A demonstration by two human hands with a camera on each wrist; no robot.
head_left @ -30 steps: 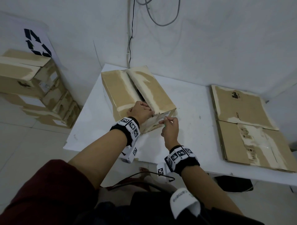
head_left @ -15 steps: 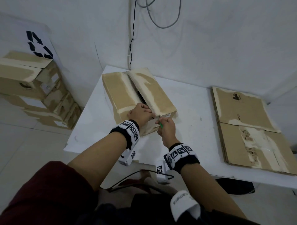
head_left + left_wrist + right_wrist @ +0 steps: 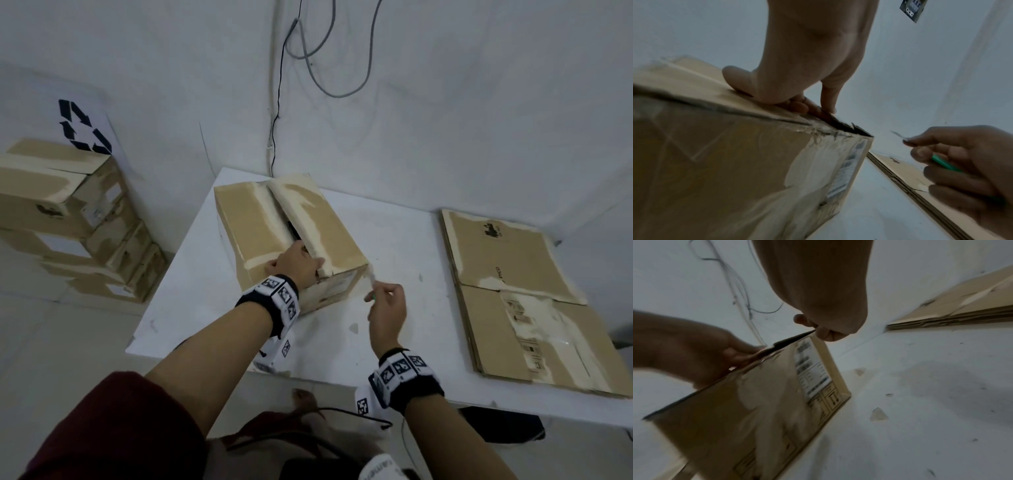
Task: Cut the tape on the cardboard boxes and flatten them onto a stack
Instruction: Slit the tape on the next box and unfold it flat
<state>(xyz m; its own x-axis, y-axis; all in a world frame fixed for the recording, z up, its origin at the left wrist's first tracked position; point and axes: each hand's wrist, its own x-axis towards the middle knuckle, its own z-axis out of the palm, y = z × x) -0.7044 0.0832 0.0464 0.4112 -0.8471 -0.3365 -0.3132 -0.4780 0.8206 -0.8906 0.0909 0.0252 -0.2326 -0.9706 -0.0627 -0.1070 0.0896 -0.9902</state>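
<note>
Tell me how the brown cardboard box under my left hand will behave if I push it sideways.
The brown cardboard box would probably slide rather than tip: it sits low and broad on the smooth white table. Its top flaps gape, so they likely flex.

The box [image 3: 287, 233] on the table is tan cardboard with pale, whitish torn patches along its flaps, and a white printed label [image 3: 851, 164] on its end. The table [image 3: 404, 260] is white, flecked with small grey marks. The flattened stack [image 3: 520, 294] is the same tan (blotched pale, with a small black logo). The cutter [image 3: 945, 164] has a green handle. Both wristbands [image 3: 274, 301] are black, carrying white tags with black square patterns. The sleeve [image 3: 113, 425] is dark red. A black recycling symbol [image 3: 82, 126] sits on white.
</note>
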